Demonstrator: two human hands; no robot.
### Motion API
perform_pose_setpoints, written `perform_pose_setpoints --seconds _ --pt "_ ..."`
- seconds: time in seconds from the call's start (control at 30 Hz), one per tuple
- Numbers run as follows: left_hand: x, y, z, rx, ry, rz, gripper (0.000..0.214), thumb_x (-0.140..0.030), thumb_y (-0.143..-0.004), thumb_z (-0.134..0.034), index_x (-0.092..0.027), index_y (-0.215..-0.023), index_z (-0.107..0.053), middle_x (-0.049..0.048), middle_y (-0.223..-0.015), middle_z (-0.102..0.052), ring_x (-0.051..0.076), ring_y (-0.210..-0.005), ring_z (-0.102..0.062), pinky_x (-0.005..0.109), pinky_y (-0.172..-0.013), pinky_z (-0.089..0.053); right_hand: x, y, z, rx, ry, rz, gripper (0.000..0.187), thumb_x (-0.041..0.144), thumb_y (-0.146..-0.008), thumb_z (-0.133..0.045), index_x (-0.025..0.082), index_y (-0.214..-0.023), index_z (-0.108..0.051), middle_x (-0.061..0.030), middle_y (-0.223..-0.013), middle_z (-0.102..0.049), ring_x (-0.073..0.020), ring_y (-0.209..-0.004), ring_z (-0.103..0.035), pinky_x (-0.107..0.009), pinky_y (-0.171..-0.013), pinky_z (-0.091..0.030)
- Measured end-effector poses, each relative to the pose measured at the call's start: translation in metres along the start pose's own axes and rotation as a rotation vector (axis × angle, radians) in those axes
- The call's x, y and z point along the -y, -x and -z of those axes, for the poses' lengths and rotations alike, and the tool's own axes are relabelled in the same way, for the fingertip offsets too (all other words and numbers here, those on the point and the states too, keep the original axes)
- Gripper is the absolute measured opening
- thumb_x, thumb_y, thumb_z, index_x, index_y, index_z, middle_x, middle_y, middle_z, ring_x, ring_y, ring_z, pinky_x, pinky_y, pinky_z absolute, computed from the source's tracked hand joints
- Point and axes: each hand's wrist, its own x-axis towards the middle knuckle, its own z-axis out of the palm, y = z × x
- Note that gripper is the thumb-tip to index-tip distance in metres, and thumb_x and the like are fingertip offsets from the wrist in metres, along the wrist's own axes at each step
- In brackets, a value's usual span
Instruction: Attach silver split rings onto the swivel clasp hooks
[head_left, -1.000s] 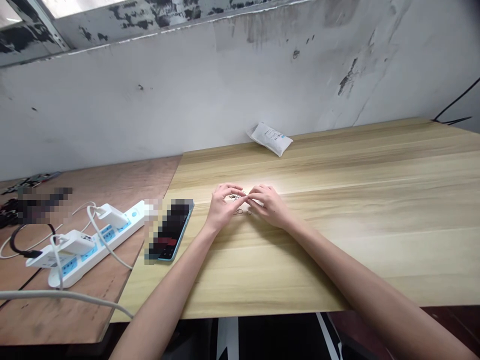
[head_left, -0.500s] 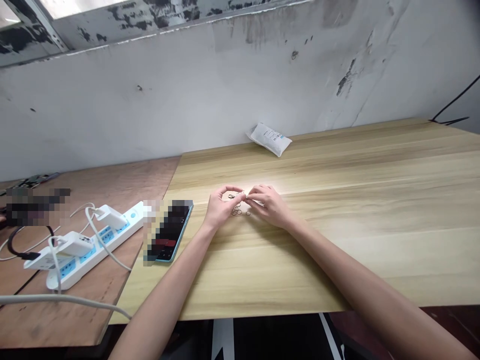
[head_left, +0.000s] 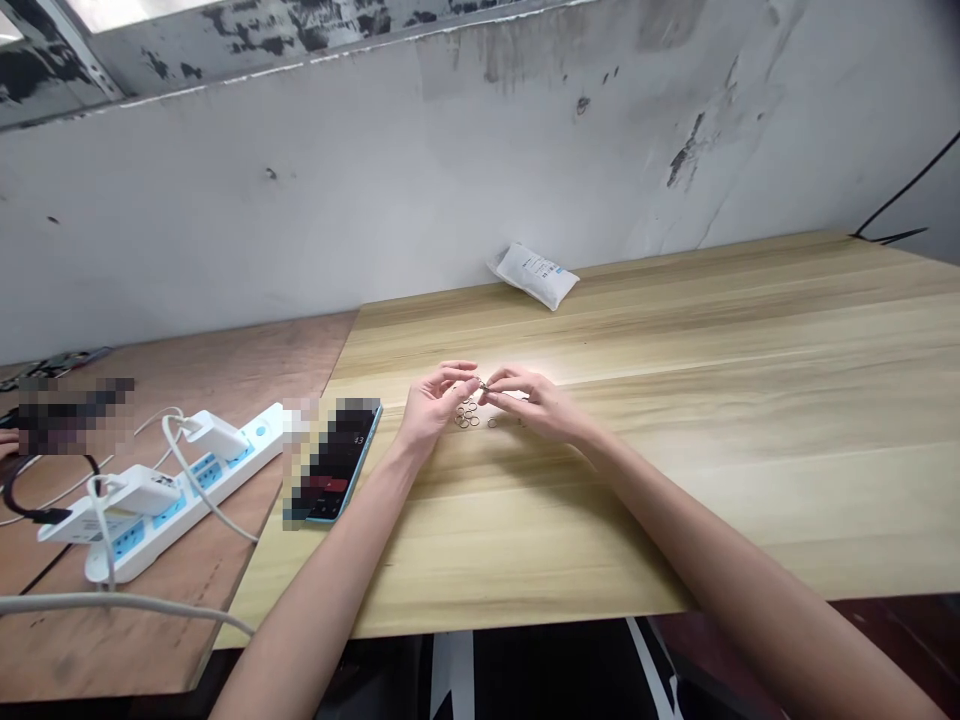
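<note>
In the head view, my left hand [head_left: 433,402] and my right hand [head_left: 536,402] meet just above the wooden tabletop. Between their fingertips is a small dark metal piece [head_left: 484,387], pinched from both sides; its exact shape is too small to make out. My left thumb and fingers come at it from the left, my right thumb and forefinger from the right. Right below lie several thin metal rings [head_left: 466,415] in a loose cluster. One separate ring [head_left: 493,423] rests beneath my right fingers, which partly hide the area.
A phone [head_left: 337,460] lies left of my left forearm. Beyond it, a white power strip [head_left: 202,490] with plugged-in chargers and cables sits on a lower brown board. A white plastic packet [head_left: 534,275] is at the back by the wall. Part of another hand [head_left: 7,442] shows at the far left.
Both hands have shifted slightly, and the metal piece between the fingertips is turned differently. More of the rings below now show. The view has moved a little.
</note>
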Motion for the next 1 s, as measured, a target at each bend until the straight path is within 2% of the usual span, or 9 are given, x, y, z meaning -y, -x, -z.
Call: perform_pose_setpoints --seconds 0.07,0.17,0.3,0.37,0.47,0.6,0.83,0.93,1.0 --pt "-0.005 0.0 0.003 0.001 -0.149 -0.077 0.016 -0.039 -0.08 -0.072 -0.023 -0.082 -0.071 0.0061 -0.117 -0.065 0.024 -0.112 -0.061 0.043 -0.096 -0.048 0.004 0.001 0.006 0.022 -0.084 -0.051 0.029 0.039 -0.096 -0.05 0.024 -0.095 -0.075 -0.0049 -0.104 -0.065 -0.0189 -0.093 -0.061 -0.031 -0.078 -0.048" --pt "-0.011 0.002 0.005 -0.017 -0.513 -0.268 0.007 -0.032 -0.084 -0.069 -0.026 -0.08 -0.071 0.0027 -0.115 -0.067 0.025 -0.121 -0.053 0.046 -0.106 -0.036 0.006 0.002 0.011 0.038 -0.136 -0.133 0.031 0.04 -0.096 -0.05 0.023 -0.087 -0.075 -0.0038 -0.107 -0.063 -0.0164 -0.083 -0.061 -0.029 -0.071 -0.048" --pt "-0.007 0.004 0.006 -0.105 -0.805 -0.456 0.008 -0.029 -0.088 -0.064 -0.028 -0.083 -0.071 0.001 -0.11 -0.07 0.026 -0.122 -0.051 0.045 -0.106 -0.03 0.002 0.0 0.013 -0.002 -0.121 -0.129 0.033 0.04 -0.097 -0.047 0.022 -0.091 -0.075 -0.0046 -0.104 -0.064 -0.0172 -0.087 -0.062 -0.03 -0.074 -0.048" --pt "-0.002 0.002 0.01 -0.153 -0.846 -0.451 0.007 -0.029 -0.087 -0.066 -0.027 -0.082 -0.071 0.0013 -0.104 -0.071 0.026 -0.115 -0.054 0.044 -0.102 -0.031 -0.006 -0.001 0.017 -0.112 -0.035 -0.13 0.032 0.038 -0.097 -0.046 0.022 -0.096 -0.074 -0.006 -0.1 -0.065 -0.0191 -0.091 -0.062 -0.032 -0.077 -0.046" --pt "0.006 -0.001 0.019 -0.256 -0.859 -0.373 0.007 -0.03 -0.085 -0.068 -0.026 -0.079 -0.07 0.0015 -0.093 -0.072 0.025 -0.101 -0.059 0.043 -0.097 -0.033 -0.025 0.002 0.024 -0.265 0.282 -0.177 0.026 0.032 -0.093 -0.051 0.02 -0.093 -0.073 -0.0066 -0.094 -0.065 -0.0185 -0.079 -0.061 -0.036 -0.078 -0.041" --pt "0.01 -0.004 0.023 -0.319 -0.793 -0.282 0.009 -0.029 -0.085 -0.067 -0.024 -0.078 -0.07 0.0009 -0.087 -0.074 0.024 -0.091 -0.062 0.041 -0.095 -0.034 -0.043 0.008 0.033 -0.213 0.513 -0.183 0.019 0.028 -0.09 -0.056 0.022 -0.086 -0.074 -0.0054 -0.094 -0.067 -0.0196 -0.082 -0.061 -0.038 -0.082 -0.034" --pt "0.017 -0.002 0.02 -0.144 -0.871 -0.114 0.01 -0.021 -0.086 -0.063 -0.024 -0.09 -0.072 0.001 -0.096 -0.075 0.023 -0.099 -0.061 0.042 -0.096 -0.035 -0.037 0.01 0.031 -0.12 0.751 -0.2 0.019 0.029 -0.086 -0.061 0.024 -0.075 -0.076 -0.0048 -0.083 -0.067 -0.0212 -0.087 -0.057 -0.038 -0.085 -0.03" --pt "0.016 -0.001 0.021 -0.057 -0.888 -0.148 0.013 -0.02 -0.088 -0.061 -0.023 -0.095 -0.071 0.0018 -0.101 -0.073 0.022 -0.103 -0.058 0.04 -0.094 -0.038 -0.035 0.009 0.029 -0.102 0.794 -0.231 0.019 0.028 -0.086 -0.062 0.025 -0.074 -0.077 -0.0043 -0.08 -0.066 -0.0206 -0.086 -0.055 -0.038 -0.085 -0.029" --pt "0.013 0.0 0.021 0.059 -0.888 -0.198 0.012 -0.024 -0.089 -0.061 -0.023 -0.094 -0.072 0.0019 -0.102 -0.071 0.022 -0.103 -0.057 0.039 -0.093 -0.038 -0.034 0.008 0.028 -0.099 0.803 -0.247 0.02 0.028 -0.085 -0.062 0.025 -0.073 -0.077 -0.0042 -0.08 -0.067 -0.0204 -0.085 -0.055 -0.038 -0.085 -0.029"
